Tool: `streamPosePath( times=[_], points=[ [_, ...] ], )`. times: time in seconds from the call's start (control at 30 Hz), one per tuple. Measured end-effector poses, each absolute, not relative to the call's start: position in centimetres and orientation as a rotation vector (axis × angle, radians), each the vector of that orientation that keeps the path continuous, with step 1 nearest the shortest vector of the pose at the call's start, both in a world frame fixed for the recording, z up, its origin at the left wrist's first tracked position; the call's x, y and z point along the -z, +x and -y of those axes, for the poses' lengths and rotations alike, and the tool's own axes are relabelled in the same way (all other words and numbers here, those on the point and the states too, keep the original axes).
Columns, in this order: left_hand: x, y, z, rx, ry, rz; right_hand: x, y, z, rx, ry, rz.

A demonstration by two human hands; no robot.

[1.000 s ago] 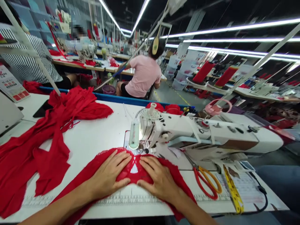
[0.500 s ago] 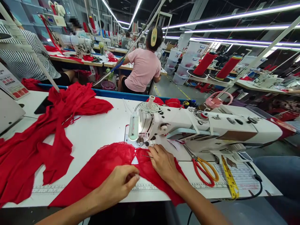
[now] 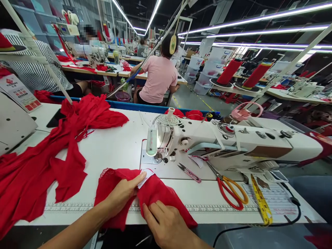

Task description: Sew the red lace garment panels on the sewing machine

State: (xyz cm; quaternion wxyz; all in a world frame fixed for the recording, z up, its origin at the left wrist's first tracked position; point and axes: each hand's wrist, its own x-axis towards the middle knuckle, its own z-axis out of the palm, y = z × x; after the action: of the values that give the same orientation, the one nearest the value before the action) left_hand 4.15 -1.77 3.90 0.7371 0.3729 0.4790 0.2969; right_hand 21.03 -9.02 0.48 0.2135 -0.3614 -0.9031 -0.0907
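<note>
A red fabric piece with a lacy edge lies folded near the table's front. My left hand is closed on it, its thumb pressed beside a white patch on the top edge. Lower down, my right hand pinches the cloth between thumb and bent fingers; the fingertips are partly hidden. Just behind the fabric stands the white sewing machine, the cloth lying clear of its needle area. Thread snips lie on the table right of the fabric.
Scissors with red and orange handles and a yellow tape measure lie at the right. A heap of red cloth covers the table's left. Red thread cones stand behind the machine. A person in a pink shirt sits ahead.
The red fabric has come away from the needle area toward me and is folded over. My right hand has moved down from the machine to the cloth's lower part; the snips now lie on the table.
</note>
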Motion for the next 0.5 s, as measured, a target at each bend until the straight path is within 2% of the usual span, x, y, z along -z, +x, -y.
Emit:
streamPosePath(
  times=[0.1,0.2,0.37,0.5],
  points=[
    [-4.5,4.3,1.8,-0.653,0.957,-1.289,-1.4,21.5,9.1,-0.015,-1.012,2.463],
    [-4.4,3.9,1.2,-0.655,1.005,-1.194,-2.3,23.5,8.2,-0.139,-1.193,2.261],
    [-3.9,3.3,1.0,-0.624,1.034,-1.154,-1.6,30.2,4.0,0.215,-1.821,2.022],
    [-4.0,3.1,1.7,-0.608,1.019,-1.261,0.1,33.8,1.0,0.487,-1.979,2.100]
  ],
)
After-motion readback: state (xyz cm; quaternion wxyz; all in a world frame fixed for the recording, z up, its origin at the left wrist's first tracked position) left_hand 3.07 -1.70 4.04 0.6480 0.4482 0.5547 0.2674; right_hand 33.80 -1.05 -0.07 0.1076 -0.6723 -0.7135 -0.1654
